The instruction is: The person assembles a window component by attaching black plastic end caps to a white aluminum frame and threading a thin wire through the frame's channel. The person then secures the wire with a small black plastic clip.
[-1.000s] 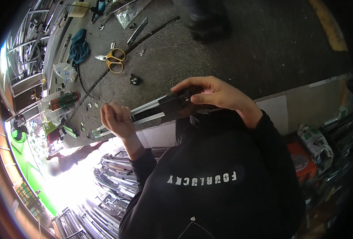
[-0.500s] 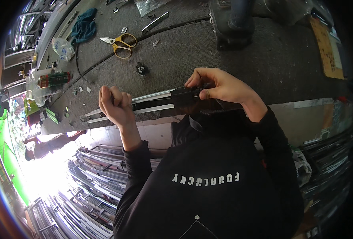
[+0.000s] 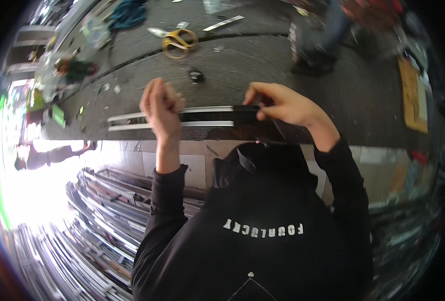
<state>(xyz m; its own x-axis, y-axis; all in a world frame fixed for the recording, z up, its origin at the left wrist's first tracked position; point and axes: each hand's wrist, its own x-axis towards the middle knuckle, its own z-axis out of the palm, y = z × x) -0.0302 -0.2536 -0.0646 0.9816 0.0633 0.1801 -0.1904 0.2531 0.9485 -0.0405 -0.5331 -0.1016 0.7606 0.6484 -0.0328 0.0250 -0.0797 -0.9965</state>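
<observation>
My right hand [image 3: 293,105] pinches the dark end piece [image 3: 246,109] of a long metal frame, with thumb and forefinger at its right end. Two parallel silvery rails [image 3: 207,124] run left from that dark section along the near edge of the workbench [image 3: 348,110]. Over the rails, my left hand [image 3: 163,108] is closed with curled fingers; whatever it may hold is hidden. A small black part with pale spots [image 3: 196,76] lies beyond the rails. Farther off are yellow-handled scissors [image 3: 180,44].
A thin metal strip [image 3: 223,23] lies behind the scissors. At back left are a blue-green cloth [image 3: 128,14] and a blurred can [image 3: 76,69]. A dark machine base [image 3: 313,57] stands at back right, near a yellowish board [image 3: 412,95]. Stacked metal bars [image 3: 112,215] fill the floor at left.
The view has shifted, and the bench items appear farther right and higher. The rails now lie more level in view. Both hands keep about the same closed poses; a red shape shows at upper right.
</observation>
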